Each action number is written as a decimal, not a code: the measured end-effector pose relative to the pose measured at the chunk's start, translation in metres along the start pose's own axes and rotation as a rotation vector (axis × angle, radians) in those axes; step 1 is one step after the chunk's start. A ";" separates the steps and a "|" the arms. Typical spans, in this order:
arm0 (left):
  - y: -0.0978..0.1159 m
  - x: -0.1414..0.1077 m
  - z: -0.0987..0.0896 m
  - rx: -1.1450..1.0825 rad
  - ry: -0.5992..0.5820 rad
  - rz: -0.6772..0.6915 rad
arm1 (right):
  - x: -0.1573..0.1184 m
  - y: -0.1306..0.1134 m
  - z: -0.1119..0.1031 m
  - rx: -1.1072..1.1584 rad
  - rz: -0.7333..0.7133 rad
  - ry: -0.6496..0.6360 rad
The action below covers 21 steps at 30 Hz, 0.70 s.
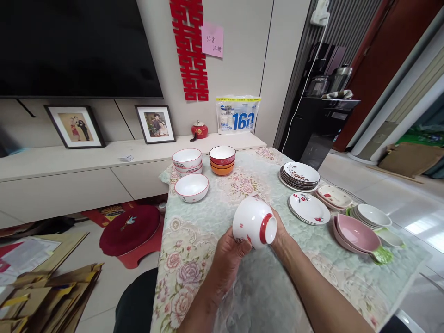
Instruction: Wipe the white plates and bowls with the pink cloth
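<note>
A white bowl [250, 221] with a red foot ring is held tilted on its side above the table, its base facing right and toward me. My left hand [229, 253] grips its lower left side, thumb on the outer wall. My right hand [278, 229] is wrapped round the far right side, its fingers mostly hidden behind the bowl. Beyond it, a white red-rimmed bowl [192, 187] stands in front of a stack of similar bowls [187, 158]. Right of that stack is a pile of red and orange bowls [222, 161].
On the right of the flowered tablecloth [187, 273] stand dark-rimmed plates [301, 173], white plates [308, 209], pink leaf-handled dishes [359, 233] and small white bowls [373, 215]. A red stool [132, 229] is at the left. A cabinet [145, 159] runs behind the table.
</note>
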<state>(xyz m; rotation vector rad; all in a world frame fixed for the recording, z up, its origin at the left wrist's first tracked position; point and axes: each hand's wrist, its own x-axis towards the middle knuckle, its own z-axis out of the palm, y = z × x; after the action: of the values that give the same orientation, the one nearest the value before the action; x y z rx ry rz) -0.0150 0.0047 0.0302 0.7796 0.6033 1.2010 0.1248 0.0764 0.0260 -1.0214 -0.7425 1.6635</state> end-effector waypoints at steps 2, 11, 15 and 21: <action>-0.004 -0.001 0.001 0.005 -0.007 -0.002 | -0.001 0.000 -0.002 -0.004 -0.035 0.018; -0.010 -0.004 -0.008 0.185 -0.091 -0.028 | -0.016 -0.021 -0.017 -0.365 -0.372 -0.065; -0.006 -0.003 -0.009 0.215 -0.090 -0.032 | -0.029 -0.035 -0.011 -0.744 -0.694 -0.272; -0.008 0.001 -0.008 0.197 -0.034 0.054 | -0.057 -0.037 0.022 -1.318 -0.999 -0.447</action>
<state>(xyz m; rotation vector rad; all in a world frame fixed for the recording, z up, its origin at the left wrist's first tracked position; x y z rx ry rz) -0.0163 0.0058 0.0196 0.9857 0.6835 1.1868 0.1290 0.0336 0.0824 -0.7804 -2.3242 0.3524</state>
